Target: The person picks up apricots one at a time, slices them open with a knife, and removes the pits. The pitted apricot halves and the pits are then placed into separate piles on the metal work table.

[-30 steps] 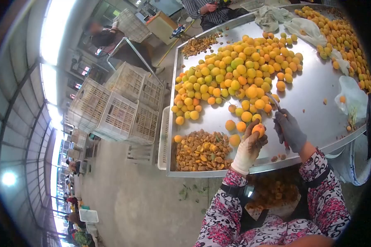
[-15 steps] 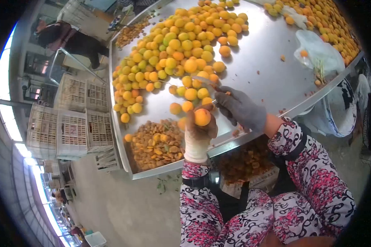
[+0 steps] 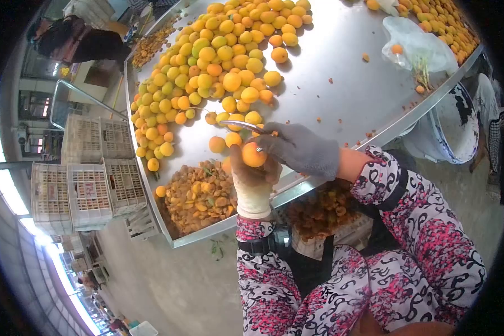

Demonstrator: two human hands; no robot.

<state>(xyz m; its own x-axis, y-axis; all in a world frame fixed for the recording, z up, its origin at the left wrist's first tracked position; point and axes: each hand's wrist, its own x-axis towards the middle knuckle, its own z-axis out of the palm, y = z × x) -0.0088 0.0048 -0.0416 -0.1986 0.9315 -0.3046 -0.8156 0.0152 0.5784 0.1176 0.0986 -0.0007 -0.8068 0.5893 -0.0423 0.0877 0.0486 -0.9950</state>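
My left hand [image 3: 253, 178], in a white-cuffed glove, has its fingers wrapped round an orange-yellow apricot [image 3: 253, 155] near the table's front edge. Grey-gloved, my right hand [image 3: 297, 148] is closed round a curved metal tool [image 3: 242, 124], whose blade points left over the fruit. A small metal tip under the right fingers meets the apricot's upper right side. Behind the hands lies a large heap of whole apricots [image 3: 207, 67]. Left of my left hand is a pile of brownish-orange pieces [image 3: 199, 196] in the table's corner.
The metal table [image 3: 347, 73] has a raised rim. On its right lie a clear plastic bag [image 3: 411, 47] and more apricots [image 3: 448, 33]. A crate of brown pieces [image 3: 325, 215] stands below the front edge, a white bucket [image 3: 445, 131] right, crates [image 3: 89, 196] left, a person [image 3: 78, 42] upper left.
My right hand has come in against the apricot in my left hand, bringing the small metal tip to it. The whole view has shifted, with the table lying further left.
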